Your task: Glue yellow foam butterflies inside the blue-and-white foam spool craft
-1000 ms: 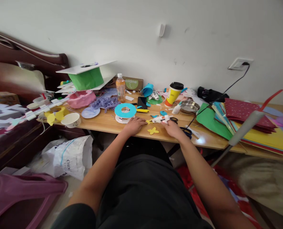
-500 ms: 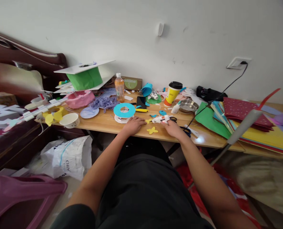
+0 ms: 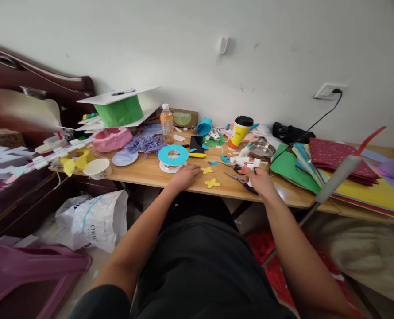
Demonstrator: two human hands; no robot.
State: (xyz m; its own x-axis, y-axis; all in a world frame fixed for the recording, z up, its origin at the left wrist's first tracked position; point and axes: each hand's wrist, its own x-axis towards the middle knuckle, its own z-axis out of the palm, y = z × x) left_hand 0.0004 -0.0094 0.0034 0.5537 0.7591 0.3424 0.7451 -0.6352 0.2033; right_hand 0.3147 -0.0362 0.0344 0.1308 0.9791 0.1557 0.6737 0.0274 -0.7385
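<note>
My right hand (image 3: 261,180) grips a white hot glue gun (image 3: 252,164), whose nozzle points left above the scissors (image 3: 235,176) on the table. My left hand (image 3: 186,176) lies on the wooden tabletop, its fingers stretched out towards a small yellow paper cutout (image 3: 207,170); I cannot tell whether they touch it. A second yellow paper cutout (image 3: 212,183), petal-shaped, is nearer the table's front edge. Just behind my left hand stands a spool-like piece with a blue paper ring (image 3: 165,155) on top. A yellow utility knife (image 3: 197,155) rests beyond.
Along the back stand a drink bottle (image 3: 167,124) and a yellow paper cup (image 3: 238,135). A metal bowl (image 3: 268,149) and coloured sheets (image 3: 366,190) are at the right. Purple yarn (image 3: 147,145), a white bowl (image 3: 97,168) and a green paper hat (image 3: 119,110) sit left.
My right hand has carried the glue gun to the right, away from the small yellow cutout, over the scissors. My left hand has barely moved.
</note>
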